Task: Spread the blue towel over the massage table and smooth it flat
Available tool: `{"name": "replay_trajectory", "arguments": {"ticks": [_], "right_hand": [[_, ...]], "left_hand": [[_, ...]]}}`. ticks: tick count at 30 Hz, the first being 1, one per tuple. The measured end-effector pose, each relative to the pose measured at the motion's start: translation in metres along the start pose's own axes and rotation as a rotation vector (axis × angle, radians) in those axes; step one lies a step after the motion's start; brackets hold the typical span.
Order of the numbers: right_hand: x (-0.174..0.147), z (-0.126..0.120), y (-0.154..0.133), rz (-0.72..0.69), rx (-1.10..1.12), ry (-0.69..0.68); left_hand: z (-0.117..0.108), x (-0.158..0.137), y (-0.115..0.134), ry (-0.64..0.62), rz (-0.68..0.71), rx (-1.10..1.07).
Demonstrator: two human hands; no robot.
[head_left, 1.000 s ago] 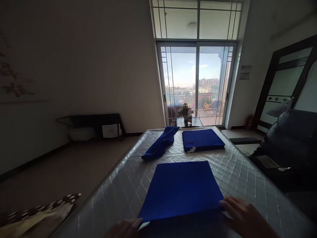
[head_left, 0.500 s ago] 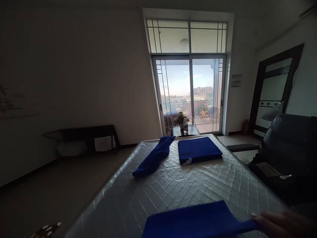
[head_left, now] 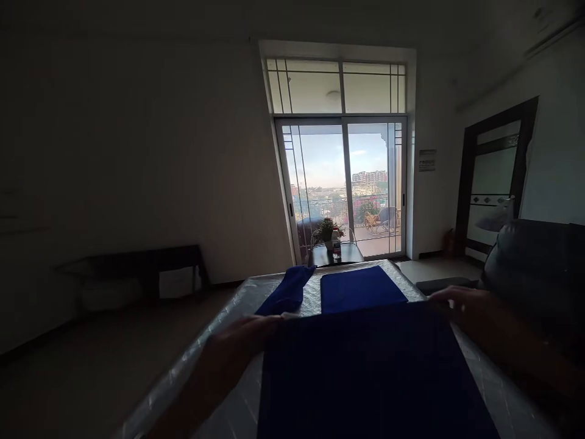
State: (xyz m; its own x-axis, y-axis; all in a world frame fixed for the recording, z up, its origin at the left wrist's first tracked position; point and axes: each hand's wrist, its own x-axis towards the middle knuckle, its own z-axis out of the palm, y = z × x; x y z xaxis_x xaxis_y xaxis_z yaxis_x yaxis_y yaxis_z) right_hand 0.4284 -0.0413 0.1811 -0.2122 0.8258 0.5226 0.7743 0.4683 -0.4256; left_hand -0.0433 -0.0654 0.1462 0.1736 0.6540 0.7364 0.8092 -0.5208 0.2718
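Observation:
A dark blue cloth [head_left: 361,372] hangs spread between my two hands, its top edge pulled nearly straight. My left hand [head_left: 249,332] pinches the upper left corner. At the upper right corner, the fingers of my right hand [head_left: 452,300] are closed on the edge. Behind it, a folded blue cloth [head_left: 361,288] lies flat on the silver quilted surface [head_left: 231,311]. Left of that lies a crumpled blue cloth [head_left: 287,289], its lower end partly covered by my left hand. The held cloth hides much of the surface; its lower part runs out of view.
Past the far edge stands a small dark table [head_left: 315,255] with a potted plant [head_left: 327,230] and a bottle [head_left: 336,244], before a sliding glass door [head_left: 345,183]. A black padded chair [head_left: 534,256] is at the right. A dark bench-like piece [head_left: 146,262] stands against the left wall.
The near blue cloth has been lifted and spread upright. My left hand has come into view at its left corner; my right hand has moved up and farther forward. The view has tilted up slightly.

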Motion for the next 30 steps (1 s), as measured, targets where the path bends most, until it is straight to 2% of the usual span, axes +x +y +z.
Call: {"name": "replay_trajectory", "arguments": {"ticks": [2, 4, 8, 11, 13, 15, 18, 21, 25, 30], "right_hand": [[0.046, 0.008, 0.01, 0.008, -0.073, 0.002], [0.093, 0.013, 0.021, 0.0, -0.16, 0.054], [0.176, 0.009, 0.028, -0.012, -0.231, 0.305], [0.214, 0.022, 0.042, -0.014, -0.181, 0.454], [0.221, 0.048, 0.065, -0.006, -0.141, 0.459], [0.212, 0.087, 0.097, 0.022, -0.117, 0.386], [0.174, 0.154, 0.148, 0.11, -0.103, 0.261], [0.131, 0.206, 0.184, 0.177, -0.095, 0.201], [0.102, 0.238, 0.208, 0.211, -0.09, 0.184], [0.104, 0.247, 0.225, 0.173, -0.086, 0.242]], "left_hand": [[0.021, 0.05, -0.009, -0.048, -0.023, -0.042], [0.04, 0.101, -0.017, -0.011, -0.065, -0.06], [0.071, 0.182, -0.03, 0.283, -0.159, -0.142], [0.106, 0.203, -0.042, 0.445, -0.201, -0.228], [0.14, 0.192, -0.056, 0.441, -0.209, -0.223], [0.18, 0.164, -0.073, 0.332, -0.19, -0.163], [0.238, 0.108, -0.098, 0.103, -0.102, -0.117], [0.275, 0.059, -0.113, -0.049, -0.033, -0.124], [0.285, 0.034, -0.121, -0.106, 0.046, 0.017], [0.276, 0.034, -0.119, -0.089, 0.202, 0.156]]}}
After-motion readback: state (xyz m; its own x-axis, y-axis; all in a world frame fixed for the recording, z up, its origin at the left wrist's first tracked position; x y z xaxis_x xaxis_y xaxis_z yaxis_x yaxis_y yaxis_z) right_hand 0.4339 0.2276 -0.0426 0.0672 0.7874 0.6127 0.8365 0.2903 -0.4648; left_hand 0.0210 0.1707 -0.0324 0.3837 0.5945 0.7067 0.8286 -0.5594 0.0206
